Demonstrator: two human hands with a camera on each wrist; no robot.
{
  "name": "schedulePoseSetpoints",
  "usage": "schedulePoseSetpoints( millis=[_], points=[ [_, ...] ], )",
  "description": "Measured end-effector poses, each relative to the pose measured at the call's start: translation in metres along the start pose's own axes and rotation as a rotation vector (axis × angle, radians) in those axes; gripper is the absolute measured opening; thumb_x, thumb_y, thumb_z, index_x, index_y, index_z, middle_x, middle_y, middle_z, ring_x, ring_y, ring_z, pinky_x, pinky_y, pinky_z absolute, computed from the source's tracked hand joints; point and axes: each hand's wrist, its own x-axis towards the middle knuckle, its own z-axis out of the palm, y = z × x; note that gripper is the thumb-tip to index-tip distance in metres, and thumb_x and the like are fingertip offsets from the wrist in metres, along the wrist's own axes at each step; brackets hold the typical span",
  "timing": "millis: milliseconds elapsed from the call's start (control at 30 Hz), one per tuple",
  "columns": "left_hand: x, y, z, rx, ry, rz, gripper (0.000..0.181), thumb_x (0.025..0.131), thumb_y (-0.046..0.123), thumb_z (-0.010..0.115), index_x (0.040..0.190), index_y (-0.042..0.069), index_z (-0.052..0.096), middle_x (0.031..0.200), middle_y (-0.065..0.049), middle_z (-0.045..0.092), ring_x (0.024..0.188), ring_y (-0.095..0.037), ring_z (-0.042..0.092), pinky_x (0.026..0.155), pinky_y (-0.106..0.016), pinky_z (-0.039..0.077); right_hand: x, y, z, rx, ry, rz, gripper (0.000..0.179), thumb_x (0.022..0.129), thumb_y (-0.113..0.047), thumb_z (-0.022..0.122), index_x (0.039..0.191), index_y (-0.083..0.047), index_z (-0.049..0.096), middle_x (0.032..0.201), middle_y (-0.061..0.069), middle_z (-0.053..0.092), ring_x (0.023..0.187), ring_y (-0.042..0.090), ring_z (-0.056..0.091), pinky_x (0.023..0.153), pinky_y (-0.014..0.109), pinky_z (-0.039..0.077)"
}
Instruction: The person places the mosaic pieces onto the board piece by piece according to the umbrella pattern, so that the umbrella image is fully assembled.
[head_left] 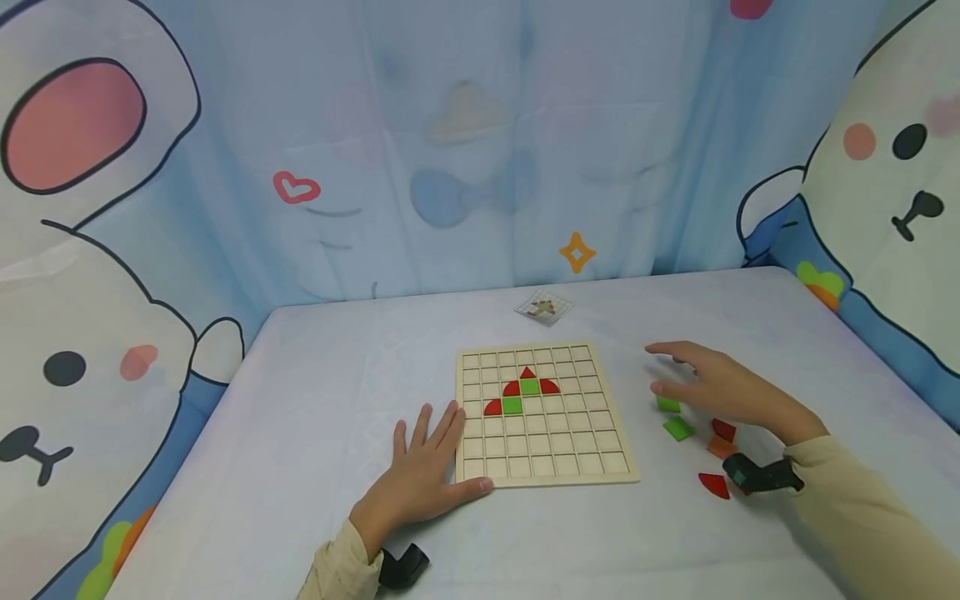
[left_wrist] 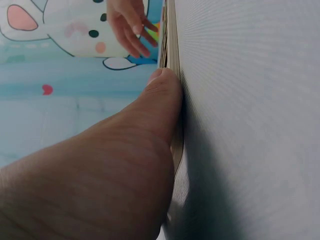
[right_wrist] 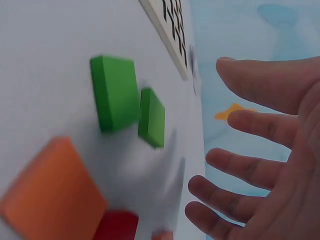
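A wooden grid board [head_left: 555, 450] lies on the white table, with red quarter-round pieces [head_left: 492, 407], a red triangle [head_left: 527, 372] and green squares [head_left: 512, 405] set in its upper cells. My left hand [head_left: 420, 479] rests at the board's lower left corner, fingers spread and thumb along the near edge. Above the loose pieces to the right of the board, my right hand [head_left: 716, 383] hovers with fingers apart and nothing between them. Beneath it are two green squares [right_wrist: 117, 92], an orange piece [right_wrist: 55, 195] and red pieces [head_left: 714, 485].
A small pattern card [head_left: 544, 307] with a coloured figure on a grid lies behind the board. A blue cartoon-print curtain [head_left: 465, 150] hangs behind the table. Black wrist devices [head_left: 761, 475] are worn on both wrists.
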Motion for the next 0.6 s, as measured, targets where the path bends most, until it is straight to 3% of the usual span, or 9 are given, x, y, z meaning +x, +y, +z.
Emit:
schedulePoseSetpoints(
  millis=[267,433,600],
  points=[
    [-0.001,-0.001,-0.001,0.009,0.003,0.012,0.109,0.096,0.073,0.062,0.172,0.008,0.02,0.179,-0.007,0.011,0.163,-0.042,-0.004,0.122,-0.07,-0.007,-0.008,0.022,-0.009,-0.041,-0.03,0.075,0.07,0.1,-0.027,0.078,0.153,0.007,0.047,0.148,0.04,0.046,0.129,0.059,0.048,0.099,0.072,0.049],
    [-0.002,-0.001,-0.001,0.011,0.0,0.011,0.108,0.097,0.073,0.062,0.172,0.009,0.019,0.179,-0.007,0.011,0.163,-0.042,-0.004,0.122,-0.07,-0.007,-0.01,0.039,-0.015,-0.062,-0.054,0.1,0.066,0.093,-0.017,0.083,0.145,0.01,0.052,0.128,0.039,0.054,0.112,0.053,0.057,0.086,0.059,0.06],
    [-0.002,-0.001,0.0,0.013,0.002,0.011,0.109,0.096,0.074,0.062,0.172,0.009,0.02,0.179,-0.006,0.011,0.163,-0.042,-0.004,0.122,-0.07,-0.006,-0.014,0.052,-0.021,-0.079,-0.077,0.118,0.049,0.09,-0.006,0.082,0.128,0.013,0.059,0.107,0.03,0.061,0.098,0.044,0.06,0.079,0.054,0.061]
  ],
)
